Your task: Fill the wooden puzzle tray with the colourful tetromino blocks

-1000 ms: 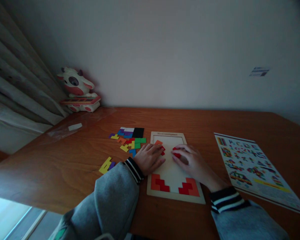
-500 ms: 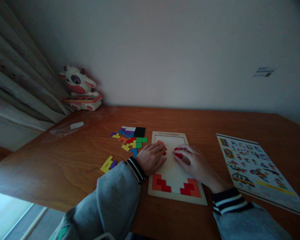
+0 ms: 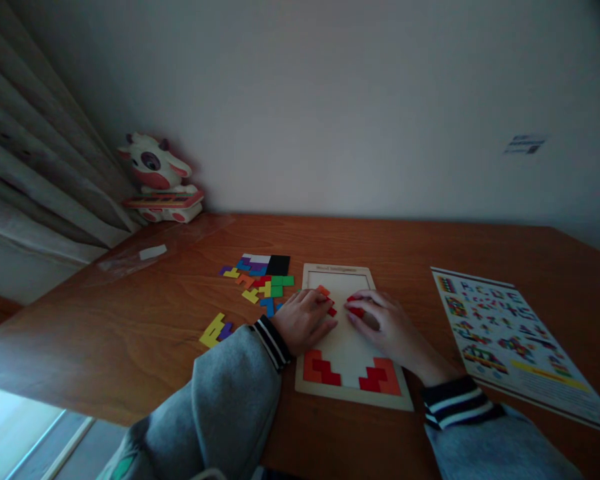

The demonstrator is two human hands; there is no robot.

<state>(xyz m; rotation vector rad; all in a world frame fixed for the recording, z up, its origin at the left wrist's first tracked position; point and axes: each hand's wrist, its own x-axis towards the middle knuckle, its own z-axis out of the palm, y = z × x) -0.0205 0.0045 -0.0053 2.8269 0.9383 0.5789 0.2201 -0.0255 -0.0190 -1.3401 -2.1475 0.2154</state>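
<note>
A pale wooden puzzle tray [image 3: 305,387] lies on the table in front of me. My left hand [image 3: 305,319] is over its left side, fingertips on a red puzzle piece [image 3: 333,311], with an orange puzzle piece [image 3: 323,291] just beyond them. The fingers partly hide both pieces. Over the tray's right half, my right hand [image 3: 383,321] pinches another red puzzle piece [image 3: 356,309] between thumb and fingers. Orange and red pieces fill the tray's near left corner [image 3: 321,369] and near right corner [image 3: 381,377].
Left of the tray lies a cluster of colourful pieces [image 3: 277,286], with a yellow piece [image 3: 212,331] and a purple one nearer me. A printed pattern sheet [image 3: 510,333] is on the right. A cow toy with a keyboard [image 3: 163,179] stands at the back left.
My left hand has shifted slightly, and the orange and red pieces at its fingertips have moved a little toward me and to the right. My right hand has hardly moved.
</note>
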